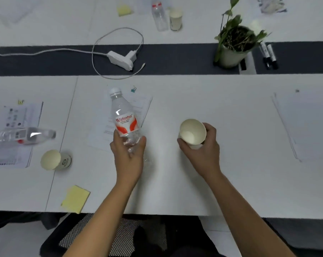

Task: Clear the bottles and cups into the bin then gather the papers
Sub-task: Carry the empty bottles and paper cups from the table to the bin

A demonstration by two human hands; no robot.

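My left hand (130, 154) grips the lower end of a clear plastic bottle (122, 114) with a red and white label, raised over a printed paper (140, 106). My right hand (201, 145) holds an empty paper cup (192, 131), tilted with its mouth toward me. Another clear bottle (23, 137) lies on its side on papers (14, 151) at the left, and a paper cup (55, 160) lies tipped over beside them. A third bottle (159, 17) and an upright cup (175, 18) stand on the far table. More white sheets (309, 127) lie at the right.
Yellow sticky notes (76, 199) sit near the front edge, another pad (124, 9) at the back. A white charger with cable (122, 59), a potted plant (234, 47) and two markers (269, 55) lie along the dark centre strip. A binder clip (133, 89) lies behind the bottle. No bin is in view.
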